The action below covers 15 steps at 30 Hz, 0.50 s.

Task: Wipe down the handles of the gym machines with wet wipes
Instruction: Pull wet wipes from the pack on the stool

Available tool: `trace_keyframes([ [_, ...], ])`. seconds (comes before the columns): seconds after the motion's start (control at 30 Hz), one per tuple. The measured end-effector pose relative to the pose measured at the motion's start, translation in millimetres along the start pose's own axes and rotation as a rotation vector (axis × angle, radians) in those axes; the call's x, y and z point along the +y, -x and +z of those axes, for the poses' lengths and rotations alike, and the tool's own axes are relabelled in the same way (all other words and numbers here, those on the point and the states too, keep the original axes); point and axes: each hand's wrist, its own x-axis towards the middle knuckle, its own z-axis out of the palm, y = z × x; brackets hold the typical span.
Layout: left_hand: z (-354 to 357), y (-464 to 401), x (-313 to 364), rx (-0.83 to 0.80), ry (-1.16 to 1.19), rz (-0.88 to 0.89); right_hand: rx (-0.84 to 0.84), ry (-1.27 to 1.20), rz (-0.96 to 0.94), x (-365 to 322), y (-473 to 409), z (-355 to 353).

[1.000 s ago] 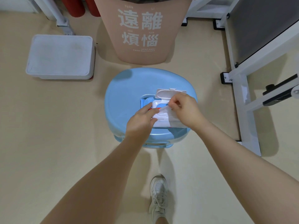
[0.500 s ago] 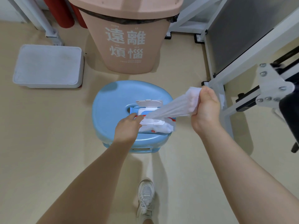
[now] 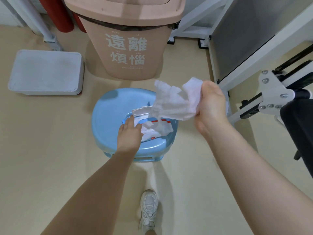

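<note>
Wipe (image 3: 174,102) now pulled free, R hand (image 3: 211,106) gripping; L hand (image 3: 129,133) flat on pack (image 3: 152,129); bin (image 3: 125,39) behind.

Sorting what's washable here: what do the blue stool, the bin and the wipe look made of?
Stool: moulded plastic, smooth with a soft sheen; light glints on its rounded seat.
Bin: matte pinkish plastic, probably, with printed white lettering and a dark liner showing under the lid.
Wipe: thin white non-woven cloth, seemingly damp; it crumples limply and is half see-through in the right hand.
</note>
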Motion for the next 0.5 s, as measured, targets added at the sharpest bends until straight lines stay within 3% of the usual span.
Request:
trace_keyframes([
  [0.1,-9.7,-1.1,3.5,0.101,0.234,0.017,0.129,0.352,-0.079,4.7,-5.4,-8.3],
  [0.17,-19.5,-5.5,8.4,0.216,0.433,0.038,0.188,0.344,-0.083,9.6,-11.4,-11.7],
  [0.23,-26.7,-9.6,11.5,0.295,0.475,0.063,0.216,0.243,-0.064,9.7,-16.5,-14.0],
  [0.33,-22.7,-7.6,9.2,0.289,0.288,0.242,0.235,0.105,0.006,13.1,-20.3,-16.7],
  [0.4,-7.6,-2.7,4.7,0.264,0.080,0.364,0.241,0.155,0.086,23.4,-22.2,-21.1],
  [0.47,6.4,0.5,1.8,0.225,-0.042,0.414,0.216,0.177,0.137,30.9,-21.3,-24.0],
  [0.5,9.1,3.9,3.7,0.126,-0.061,0.388,0.205,0.172,0.142,33.2,-20.8,-25.7],
])
